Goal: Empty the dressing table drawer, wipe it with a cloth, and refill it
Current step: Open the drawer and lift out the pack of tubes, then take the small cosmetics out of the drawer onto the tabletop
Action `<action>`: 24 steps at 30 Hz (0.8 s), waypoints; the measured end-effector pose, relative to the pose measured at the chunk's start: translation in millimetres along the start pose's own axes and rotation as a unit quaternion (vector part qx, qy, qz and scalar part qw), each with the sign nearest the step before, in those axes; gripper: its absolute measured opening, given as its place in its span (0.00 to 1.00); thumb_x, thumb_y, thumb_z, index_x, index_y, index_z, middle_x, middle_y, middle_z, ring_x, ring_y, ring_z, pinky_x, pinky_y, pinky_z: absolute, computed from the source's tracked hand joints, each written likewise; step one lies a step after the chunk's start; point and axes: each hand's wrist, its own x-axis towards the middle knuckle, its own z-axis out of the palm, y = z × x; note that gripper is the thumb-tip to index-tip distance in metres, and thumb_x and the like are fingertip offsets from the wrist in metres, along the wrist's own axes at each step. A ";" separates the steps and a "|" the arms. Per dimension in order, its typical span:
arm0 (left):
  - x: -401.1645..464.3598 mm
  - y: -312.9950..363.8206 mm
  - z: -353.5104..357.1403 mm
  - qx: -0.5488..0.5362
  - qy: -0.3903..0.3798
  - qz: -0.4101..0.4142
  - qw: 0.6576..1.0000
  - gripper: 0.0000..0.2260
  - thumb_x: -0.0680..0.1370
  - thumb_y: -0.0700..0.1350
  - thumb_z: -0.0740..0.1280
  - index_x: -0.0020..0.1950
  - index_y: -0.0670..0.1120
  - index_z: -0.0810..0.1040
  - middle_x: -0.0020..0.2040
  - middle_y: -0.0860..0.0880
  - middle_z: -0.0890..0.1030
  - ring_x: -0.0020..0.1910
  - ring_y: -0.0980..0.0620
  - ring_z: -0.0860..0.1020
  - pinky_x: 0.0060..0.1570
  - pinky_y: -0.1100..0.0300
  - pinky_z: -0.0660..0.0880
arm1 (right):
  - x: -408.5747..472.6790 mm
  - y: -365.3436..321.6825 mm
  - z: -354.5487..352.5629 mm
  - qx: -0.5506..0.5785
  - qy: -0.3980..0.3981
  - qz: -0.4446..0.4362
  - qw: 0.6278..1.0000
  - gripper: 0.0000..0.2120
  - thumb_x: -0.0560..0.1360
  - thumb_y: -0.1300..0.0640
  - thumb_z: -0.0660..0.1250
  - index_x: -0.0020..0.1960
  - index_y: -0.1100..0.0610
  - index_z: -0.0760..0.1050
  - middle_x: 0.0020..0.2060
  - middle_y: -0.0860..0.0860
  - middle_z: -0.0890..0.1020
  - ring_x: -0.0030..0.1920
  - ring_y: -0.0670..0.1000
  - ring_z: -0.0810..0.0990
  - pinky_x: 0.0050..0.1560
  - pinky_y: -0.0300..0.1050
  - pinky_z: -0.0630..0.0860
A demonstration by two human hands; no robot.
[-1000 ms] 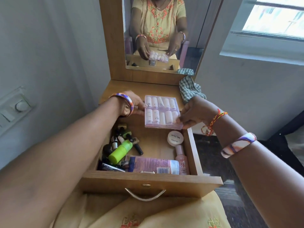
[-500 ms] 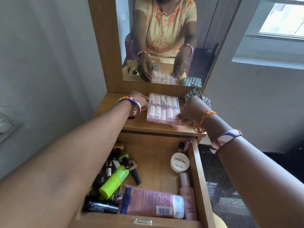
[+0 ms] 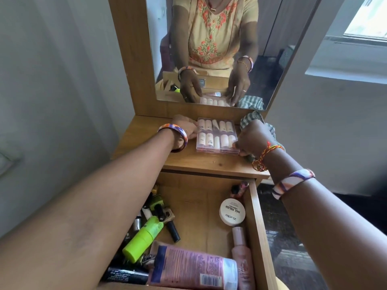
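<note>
Clear plastic box of small white bottles (image 3: 217, 135) is gripped at both ends by left hand (image 3: 185, 127) and right hand (image 3: 254, 139) fingers on the wooden tabletop (image 3: 209, 162).

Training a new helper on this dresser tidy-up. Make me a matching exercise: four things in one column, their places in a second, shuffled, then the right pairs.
Things
1. clear case of small bottles
2. checked cloth
3. green bottle
4. round white tin

Places
A. drawer, left side, among the dark tubes
B. dresser top, held between both hands
C. drawer, right side, near the wall
D. dresser top, right rear corner, below the mirror

Pairs: 1-B, 2-D, 3-A, 4-C
</note>
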 end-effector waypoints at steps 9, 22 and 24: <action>-21.6 -1.6 -25.6 -0.076 0.014 0.101 0.992 0.10 0.76 0.31 0.64 0.40 0.44 0.74 0.39 0.48 0.76 0.39 0.55 0.78 0.39 0.67 0.75 | -42.8 -6.0 -0.2 0.003 0.136 -0.089 0.987 0.08 0.69 0.63 0.73 0.47 0.63 0.81 0.46 0.57 0.82 0.47 0.54 0.80 0.45 0.40 0.75; -87.4 -77.8 -104.1 0.434 -0.118 -0.035 0.893 0.07 0.76 0.40 0.67 0.44 0.36 0.79 0.40 0.39 0.82 0.41 0.44 0.83 0.38 0.59 0.79 | -117.5 -41.4 135.1 -0.127 -0.268 -0.197 0.935 0.13 0.72 0.60 0.70 0.55 0.64 0.77 0.31 0.54 0.79 0.27 0.50 0.77 0.31 0.40 0.79; -84.6 -96.3 -96.0 0.572 -0.046 0.002 0.819 0.11 0.75 0.43 0.67 0.51 0.37 0.80 0.49 0.39 0.83 0.50 0.42 0.82 0.47 0.57 0.77 | -119.3 -37.2 149.0 -0.106 -0.280 -0.177 0.938 0.15 0.73 0.60 0.70 0.58 0.63 0.74 0.31 0.52 0.76 0.26 0.48 0.77 0.29 0.40 0.79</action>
